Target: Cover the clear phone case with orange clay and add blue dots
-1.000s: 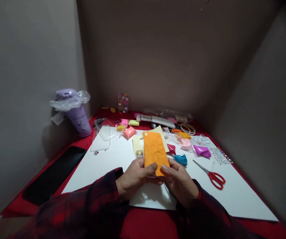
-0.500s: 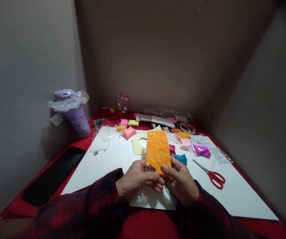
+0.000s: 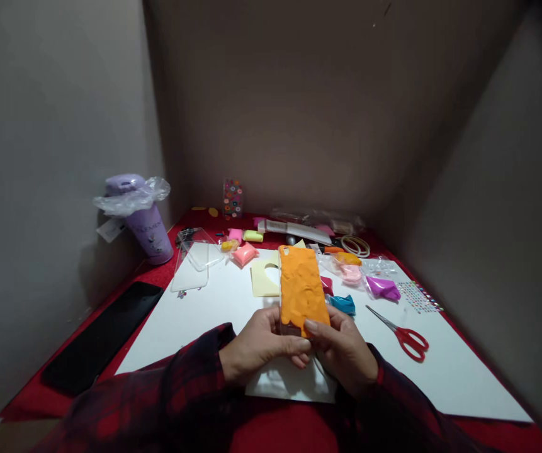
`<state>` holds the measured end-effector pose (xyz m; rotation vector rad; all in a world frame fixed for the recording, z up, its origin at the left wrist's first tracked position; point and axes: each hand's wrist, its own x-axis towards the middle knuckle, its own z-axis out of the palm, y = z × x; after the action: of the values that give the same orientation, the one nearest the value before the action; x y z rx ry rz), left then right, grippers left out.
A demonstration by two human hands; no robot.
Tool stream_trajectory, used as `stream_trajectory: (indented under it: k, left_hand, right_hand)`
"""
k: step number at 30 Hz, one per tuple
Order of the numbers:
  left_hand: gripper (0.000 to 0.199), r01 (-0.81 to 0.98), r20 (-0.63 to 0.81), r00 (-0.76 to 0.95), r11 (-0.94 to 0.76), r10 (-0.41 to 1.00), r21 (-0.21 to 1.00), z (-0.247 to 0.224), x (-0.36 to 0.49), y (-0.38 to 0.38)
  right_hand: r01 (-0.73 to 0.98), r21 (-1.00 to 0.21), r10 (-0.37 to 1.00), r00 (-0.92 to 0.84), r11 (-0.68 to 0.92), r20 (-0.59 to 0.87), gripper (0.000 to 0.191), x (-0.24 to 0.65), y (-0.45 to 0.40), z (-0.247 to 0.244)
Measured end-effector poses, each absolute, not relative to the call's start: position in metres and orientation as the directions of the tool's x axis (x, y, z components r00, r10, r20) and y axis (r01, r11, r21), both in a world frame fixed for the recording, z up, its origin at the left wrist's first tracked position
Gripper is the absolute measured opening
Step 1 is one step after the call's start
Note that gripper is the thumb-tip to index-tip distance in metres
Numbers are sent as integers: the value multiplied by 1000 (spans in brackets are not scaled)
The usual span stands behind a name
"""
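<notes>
A clear phone case (image 3: 291,329) coated in lumpy orange clay (image 3: 303,286) is held up between both hands above the white board. A small gap for the camera shows at its top left corner, and a strip at the lower left is bare of clay. My left hand (image 3: 264,343) grips the lower left edge, its thumb along the bottom. My right hand (image 3: 346,349) holds the lower right side, with its thumb pressed on the clay near the bottom edge. The fingers behind the case are partly hidden.
Red-handled scissors (image 3: 405,336) lie right, near a gem sticker sheet (image 3: 419,297) and purple clay (image 3: 383,288). Clear cases (image 3: 190,267), a black phone (image 3: 103,336) and a purple tumbler (image 3: 148,229) are left. Behind the hands lie yellow paper (image 3: 262,283) and blue clay (image 3: 343,304).
The clay-covered case has tilted slightly and shifted a little right and down. My right thumb has moved slightly lower on it, and both hands keep their grip.
</notes>
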<state>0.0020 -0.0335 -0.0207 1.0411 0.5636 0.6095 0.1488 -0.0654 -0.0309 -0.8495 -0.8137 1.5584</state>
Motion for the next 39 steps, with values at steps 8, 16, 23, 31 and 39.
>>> stream_trajectory:
  k: [8,16,23,31,39]
  left_hand:
    - [28,-273,-145,707,456,692,847,-21,3,-31]
    - [19,-246,-173,701,462,692,852,-25,2,-32]
    - [17,-224,-203,683,466,701,856,-20,3,-33]
    - [21,-253,-177,687,461,705,851,-22,3,-32]
    - [24,-285,-167,706,491,688,823,-20,1,-31]
  right_hand:
    - [-455,-887,997,-31,-78,-71,28,149,-67,-37]
    - [-435,-900,999,0,-32,-36,29,147,-66,-35]
    - [-462,-886,999,-17,-39,-36,28,146,-65,-36]
    - [-479,-876,999,-12,-51,-51,25,145,-66,-35]
    - [-502,-854,990,-42,-138,-135,27,150,-65,-39]
